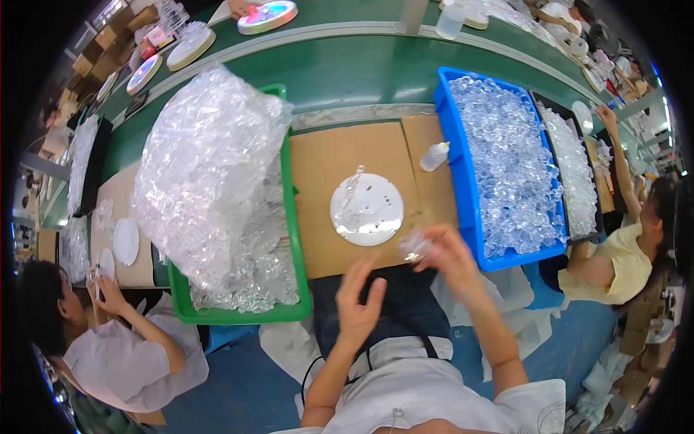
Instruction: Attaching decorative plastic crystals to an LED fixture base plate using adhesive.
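Observation:
A white round disc point(379, 226) lies flat on a cardboard sheet point(325, 155) in front of me. Small dark spots dot its face, and a slim clear plastic piece point(351, 194) rests on its left part, reaching past the far rim. Just below the disc's near edge is my left hand point(358, 300), empty, with thumb and fingers apart. To the right of the disc, my right hand point(457, 262) pinches a clear, shiny plastic piece point(415, 247); blur hides its exact shape. Beyond that hand stands a small white squeeze bottle point(434, 157) with a yellowish tip.
At left, a green bin point(298, 253) holds a bulging clear plastic bag point(210, 166). At right stands a blue bin point(463, 189) full of clear pieces, with a black tray point(594, 210) beside it. Co-workers sit on both sides. Lit discs point(267, 16) lie on the far belt.

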`<state>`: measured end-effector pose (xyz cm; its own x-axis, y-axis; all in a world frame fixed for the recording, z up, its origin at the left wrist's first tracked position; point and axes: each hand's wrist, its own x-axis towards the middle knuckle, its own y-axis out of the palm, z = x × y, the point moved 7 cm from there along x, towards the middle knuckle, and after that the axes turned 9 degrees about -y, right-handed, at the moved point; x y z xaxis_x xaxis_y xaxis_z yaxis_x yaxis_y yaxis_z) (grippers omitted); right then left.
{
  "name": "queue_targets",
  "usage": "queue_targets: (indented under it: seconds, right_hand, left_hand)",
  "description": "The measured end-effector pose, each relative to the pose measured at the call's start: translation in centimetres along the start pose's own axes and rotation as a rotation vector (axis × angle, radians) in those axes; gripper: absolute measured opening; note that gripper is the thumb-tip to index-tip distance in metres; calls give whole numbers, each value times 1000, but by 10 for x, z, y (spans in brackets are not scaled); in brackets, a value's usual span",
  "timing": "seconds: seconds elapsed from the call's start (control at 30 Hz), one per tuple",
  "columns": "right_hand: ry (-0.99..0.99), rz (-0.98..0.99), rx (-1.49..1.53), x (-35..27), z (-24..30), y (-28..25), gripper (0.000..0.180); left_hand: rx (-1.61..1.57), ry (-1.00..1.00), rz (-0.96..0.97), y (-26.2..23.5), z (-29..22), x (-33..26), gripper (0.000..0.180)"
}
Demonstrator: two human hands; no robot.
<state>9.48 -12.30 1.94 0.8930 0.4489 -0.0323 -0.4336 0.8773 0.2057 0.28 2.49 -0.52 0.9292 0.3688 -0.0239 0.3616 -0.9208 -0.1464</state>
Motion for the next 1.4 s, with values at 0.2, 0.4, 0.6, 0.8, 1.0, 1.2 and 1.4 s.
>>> queue_targets:
  seconds: [0.2, 0.4, 0.6, 0.8, 1.0, 1.2, 1.4]
  right_hand:
    - [-361, 199, -922, -18, 9, 42, 32]
    - [-323, -26, -670, 24, 3, 20, 23]
    - [-168, -133, -689, 54, -28, 1, 23]
    - [-183, -13, -782, 68, -29, 8, 22]
    - [-211, 69, -824, 53, -33, 8, 34]
    - [-517, -626, -918, 64, -22, -37, 48]
    - [-360, -680, -975, 98, -43, -60, 58]
  left_hand:
    - [-539, -324, 172, 22, 20, 10, 35]
    - [-153, -226, 123, 21, 23, 31, 30]
    - [414, 24, -232, -2, 28, 20, 27]
    - [659, 281, -287, 2, 24, 29, 30]
    - [785, 322, -222, 12, 36, 29, 39]
    - [794, 335, -226, 14, 35, 27, 37]
    - [680, 303, -247, 12, 32, 36, 31]
